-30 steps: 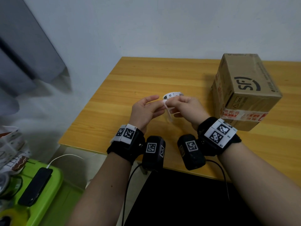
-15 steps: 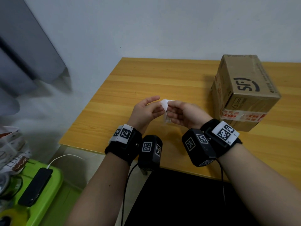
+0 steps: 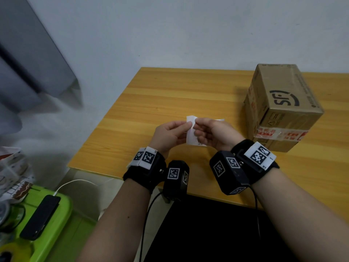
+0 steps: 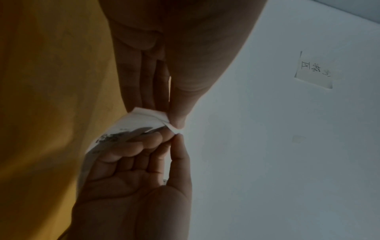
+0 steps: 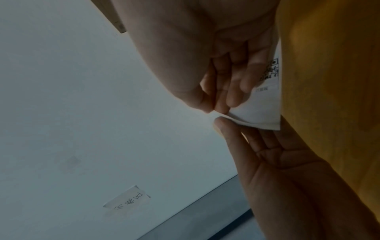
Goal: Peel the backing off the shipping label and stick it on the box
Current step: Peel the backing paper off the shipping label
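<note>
The shipping label (image 3: 191, 134) hangs between my hands above the bench (image 3: 170, 95), well to the left of the box (image 3: 281, 108), which stands untouched on the bench's far right side. My left hand (image 3: 169, 135) pinches the label's upper corner between thumb and fingers; my right hand (image 3: 215, 134) pinches the same corner from the other side, its remaining fingers curled against the sheet. The step in hand, as I judge it, is splitting the backing from the label at that corner, and it should go best if I roll the corner between thumb and fingertip until the two layers part, then draw the backing away slowly at a low angle, keeping the sticky face off my fingers and off itself. The head view alone shows the box and how far from it the label sits. The left wrist view shows the corner (image 4: 172, 125) folded over where both thumbs meet, with print along the sheet. The right wrist view shows a printed code (image 5: 272, 69) on the label, hidden from the head camera by my right hand.
</note>
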